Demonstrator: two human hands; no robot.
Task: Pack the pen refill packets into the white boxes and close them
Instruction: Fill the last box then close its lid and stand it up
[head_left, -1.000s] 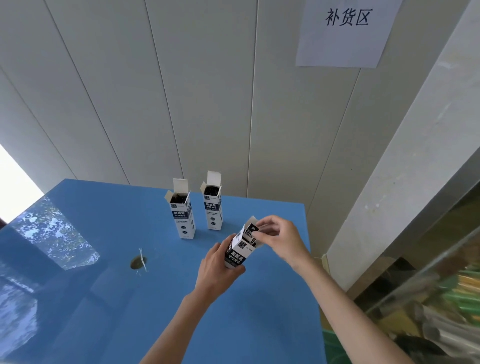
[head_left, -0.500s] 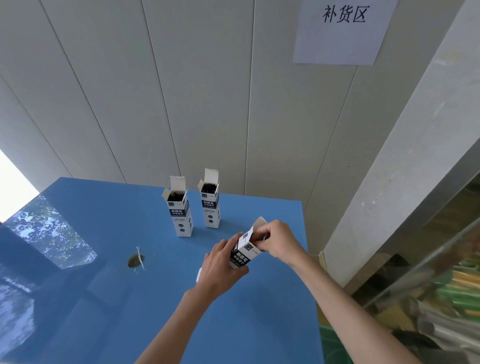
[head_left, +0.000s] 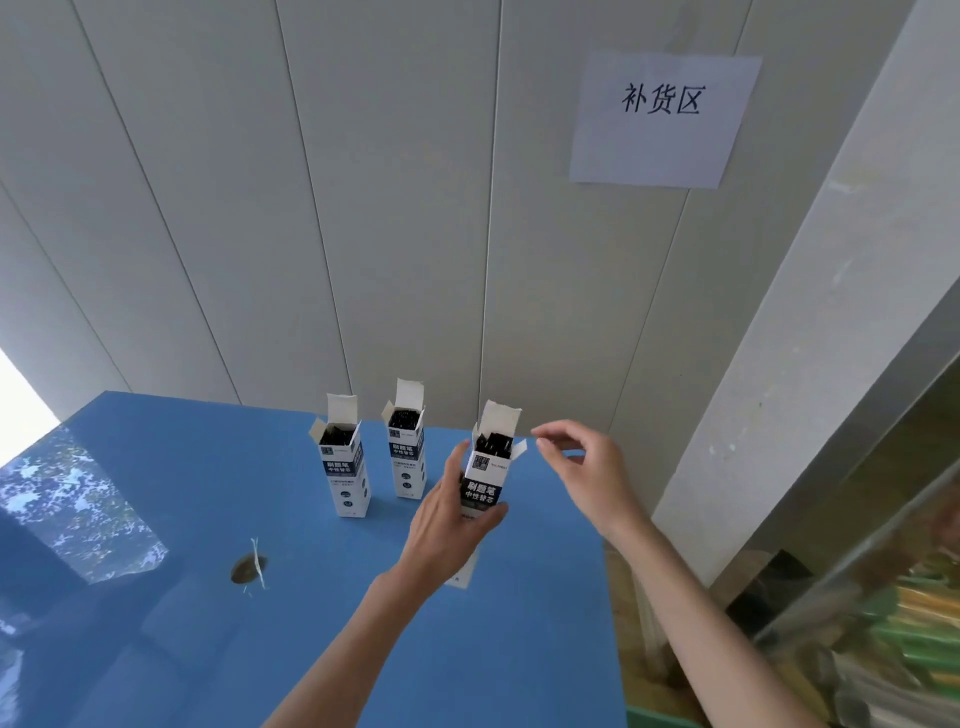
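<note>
My left hand (head_left: 447, 525) gripping an upright white box (head_left: 485, 475), flaps up, dark refills inside, my right hand (head_left: 582, 467) loosely open, empty, just right of it

This looks like a stockroom or a shop's back area. A paper sign (head_left: 662, 118) taped to the pale panelled wall (head_left: 363, 208) reads "补货区", restocking area. Below it a plain blue table (head_left: 182, 493) carries identical retail boxes (head_left: 347, 465) of pen refills, standing with their top flaps open. At the right edge, behind a clear panel, a heap of bagged goods (head_left: 893, 639) in green and yellow wrappers is piled up; its contents are blurred.
</note>
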